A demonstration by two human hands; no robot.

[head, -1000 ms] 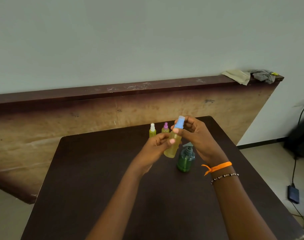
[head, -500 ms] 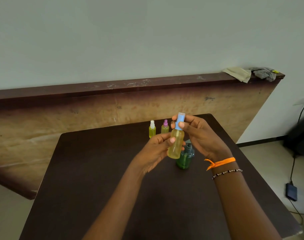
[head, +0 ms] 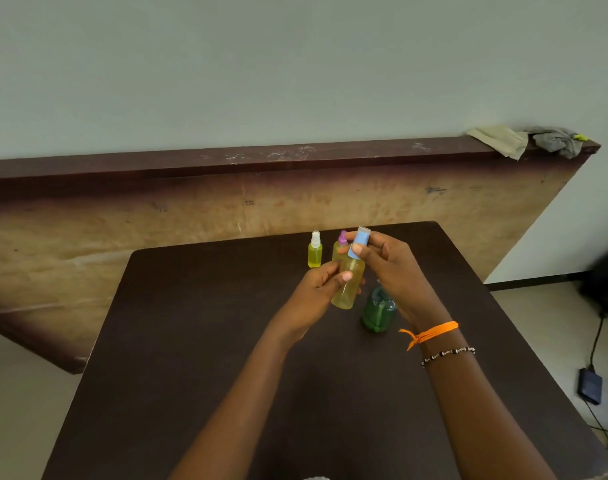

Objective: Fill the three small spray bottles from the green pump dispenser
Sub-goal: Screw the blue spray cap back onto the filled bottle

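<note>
So both hands are busy with one bottle here. The left hand (head: 313, 292) is gripping the body of the blue-capped spray bottle (head: 348, 282), fingers curling round its lower half, thumb lying across the front. The right hand (head: 392, 268) is pinching the blue cap (head: 359, 239) at the top, thumb on the near side and fingers wrapping behind it. The bottle is being held up off the dark table (head: 191, 358), leaning a bit to the right at the top, and it's looking pretty full of yellow liquid.

The green pump dispenser (head: 378, 311) is sitting on the table right under the right hand's wrist, its pump head mostly hiding behind that hand. Just beyond the left hand's fingertips the other two are standing upright: the white-capped spray bottle (head: 315, 250) a little to the left, and the purple-capped spray bottle (head: 340, 244) poking out behind the held one, both showing yellow liquid inside.

On the right wrist there's an orange band (head: 430, 333) and a beaded bracelet (head: 448, 354) just below it. Way off past the right hand, some rags (head: 524, 140) are lying on a wooden ledge (head: 261, 157)
</note>
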